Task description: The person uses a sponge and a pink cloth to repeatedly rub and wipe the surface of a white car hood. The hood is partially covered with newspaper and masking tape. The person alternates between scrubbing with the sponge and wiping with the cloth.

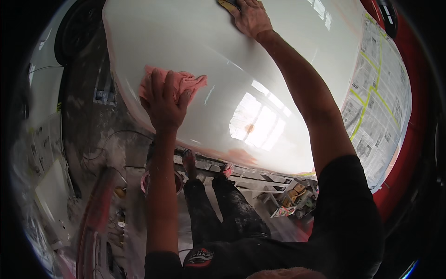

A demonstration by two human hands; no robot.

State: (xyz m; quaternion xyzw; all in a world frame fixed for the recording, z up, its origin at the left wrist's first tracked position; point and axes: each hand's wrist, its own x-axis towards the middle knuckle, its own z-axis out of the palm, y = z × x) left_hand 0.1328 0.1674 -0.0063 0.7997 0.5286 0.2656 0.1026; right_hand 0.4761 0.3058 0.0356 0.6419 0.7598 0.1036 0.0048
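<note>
A large white car panel, glossy with a window's reflection on it, lies before me. At its left side my left hand presses a crumpled pink cloth against the surface, with its fingers over the cloth. Far ahead, at the top edge of the view, my right hand rests on the panel and grips a sanding block with a tan top and a dark edge. Part of the block is cut off by the view's edge and hidden under the hand.
Newspaper held by yellow-green tape covers the right side of the car. A pink bucket stands by my left forearm. Boxes and cans sit low on the right. Another white car is at left, and a red bumper stands below it.
</note>
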